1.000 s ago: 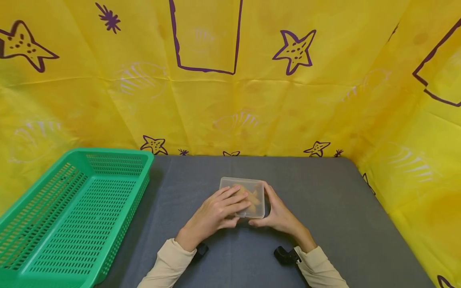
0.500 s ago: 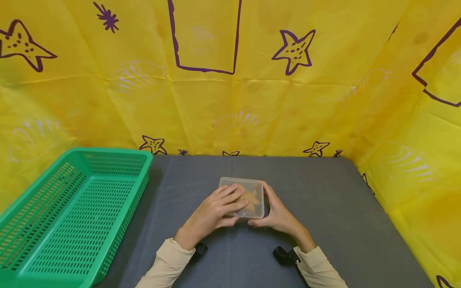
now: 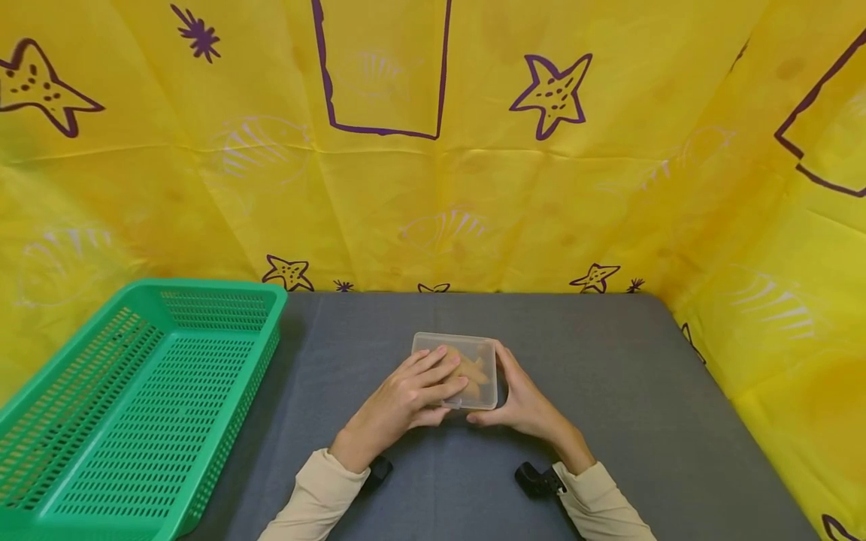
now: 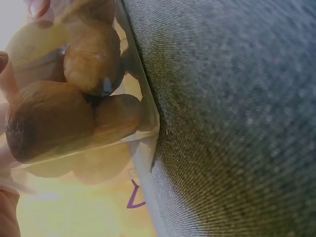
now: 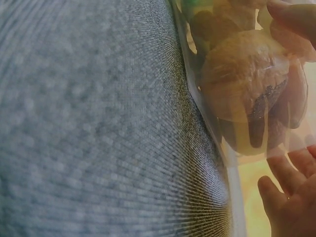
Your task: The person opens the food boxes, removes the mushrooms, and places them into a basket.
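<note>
Left hand (image 3: 411, 392): fingers laid across translucent plastic box (image 3: 483, 392); keep pressure even. Right hand (image 3: 526, 402): fingers gripping box end; steady it against worktop (image 3: 629, 406).

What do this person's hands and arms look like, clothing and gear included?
The left hand and right hand show no gloves or rings. The left sleeve and right sleeve are plain beige. A black curved mount sits by the right wrist; a black piece, partly hidden, by the left.

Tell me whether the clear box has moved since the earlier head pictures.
No; the clear box shows no visible shift against the table's far edge.
</note>
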A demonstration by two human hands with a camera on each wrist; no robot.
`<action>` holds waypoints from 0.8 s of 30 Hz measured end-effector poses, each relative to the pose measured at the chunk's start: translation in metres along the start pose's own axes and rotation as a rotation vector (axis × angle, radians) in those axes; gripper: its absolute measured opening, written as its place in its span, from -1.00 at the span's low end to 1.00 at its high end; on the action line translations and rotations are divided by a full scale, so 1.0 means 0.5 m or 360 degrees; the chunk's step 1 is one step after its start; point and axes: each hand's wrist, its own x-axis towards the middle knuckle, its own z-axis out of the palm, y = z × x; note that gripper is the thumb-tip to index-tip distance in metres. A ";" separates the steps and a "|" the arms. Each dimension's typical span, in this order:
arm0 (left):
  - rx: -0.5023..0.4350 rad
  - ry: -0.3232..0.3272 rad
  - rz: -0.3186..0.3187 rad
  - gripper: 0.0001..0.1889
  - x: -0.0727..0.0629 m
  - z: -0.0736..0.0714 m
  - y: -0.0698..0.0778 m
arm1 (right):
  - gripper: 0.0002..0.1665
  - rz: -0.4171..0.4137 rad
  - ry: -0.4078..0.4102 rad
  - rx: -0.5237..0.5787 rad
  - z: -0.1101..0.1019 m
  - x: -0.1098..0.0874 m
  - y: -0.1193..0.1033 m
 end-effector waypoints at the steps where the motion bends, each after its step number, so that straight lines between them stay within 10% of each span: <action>1: -0.0011 0.0013 -0.0002 -0.39 0.003 -0.002 0.000 | 0.28 0.0007 0.0002 -0.0010 0.000 -0.001 -0.001; 24: -0.0042 0.0171 0.0018 -0.53 0.015 -0.012 -0.008 | 0.39 0.0118 -0.0021 0.0045 -0.001 -0.007 -0.003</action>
